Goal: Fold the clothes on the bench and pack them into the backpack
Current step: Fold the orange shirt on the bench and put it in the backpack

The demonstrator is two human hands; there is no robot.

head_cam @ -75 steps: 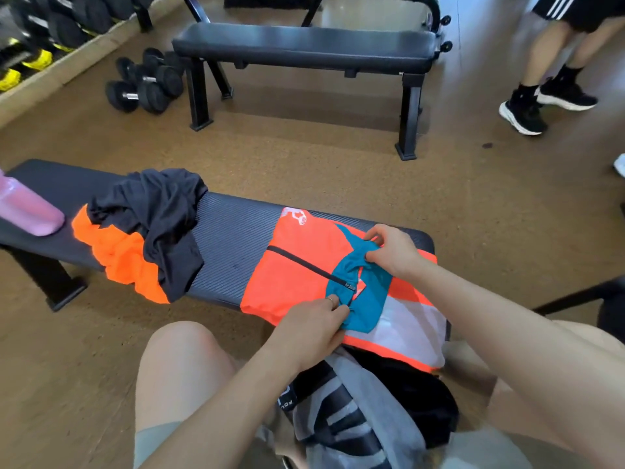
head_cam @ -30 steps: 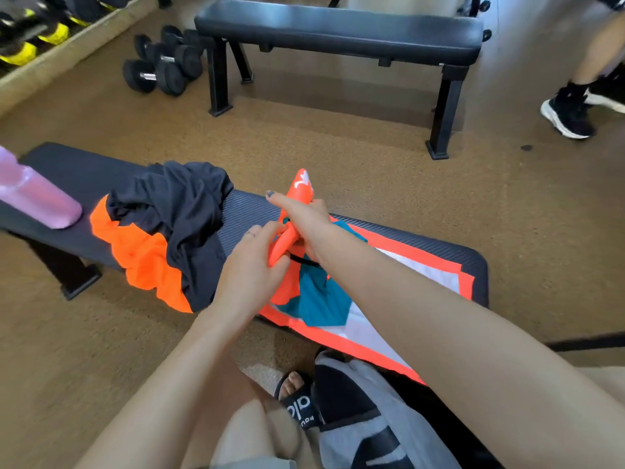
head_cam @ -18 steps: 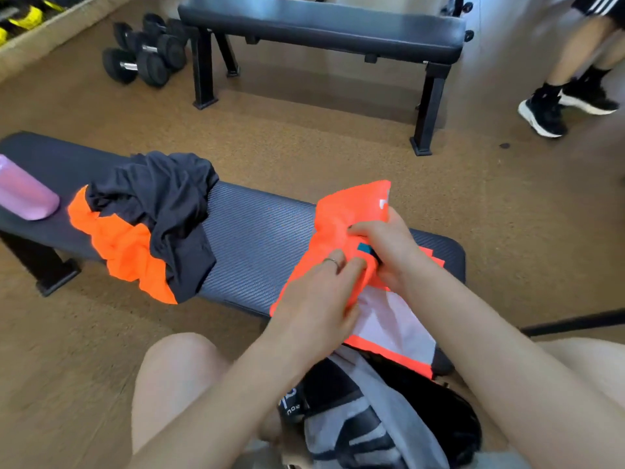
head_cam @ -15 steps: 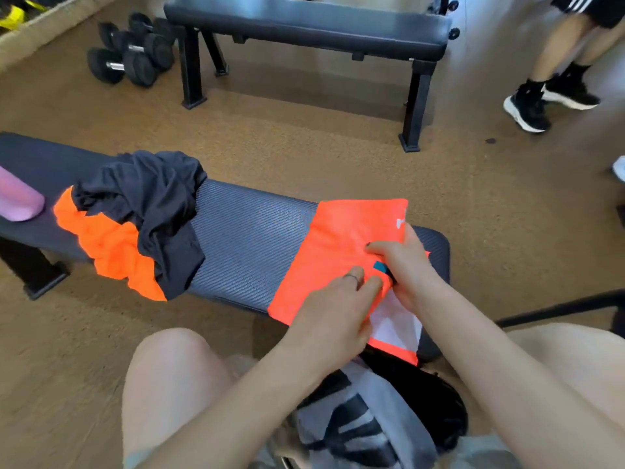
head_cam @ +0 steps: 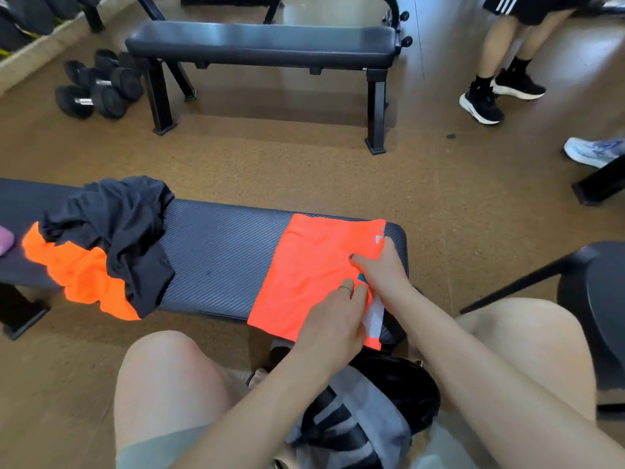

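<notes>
An orange sports garment [head_cam: 311,265] lies folded flat on the right end of the black bench [head_cam: 220,252], with a white and teal strip showing at its near right edge. My left hand [head_cam: 338,316] pinches that near edge. My right hand [head_cam: 378,269] holds the right edge of the folded-over layer, its fingers lying on the orange cloth. A crumpled black garment [head_cam: 115,225] lies on another orange garment [head_cam: 81,279] at the bench's left end. The grey and black backpack [head_cam: 358,411] stands open on the floor between my knees, right under my forearms.
A pink bottle [head_cam: 5,238] lies at the bench's far left. A second black bench [head_cam: 260,42] stands across the floor, with dumbbells [head_cam: 98,89] to its left. Another person's legs and black shoes [head_cam: 483,103] are at the upper right. A dark chair [head_cam: 595,299] is beside my right knee.
Both hands lifted the garment's left part and folded it over to the right, covering the teal and white panels. It now lies flat as an orange rectangle.
</notes>
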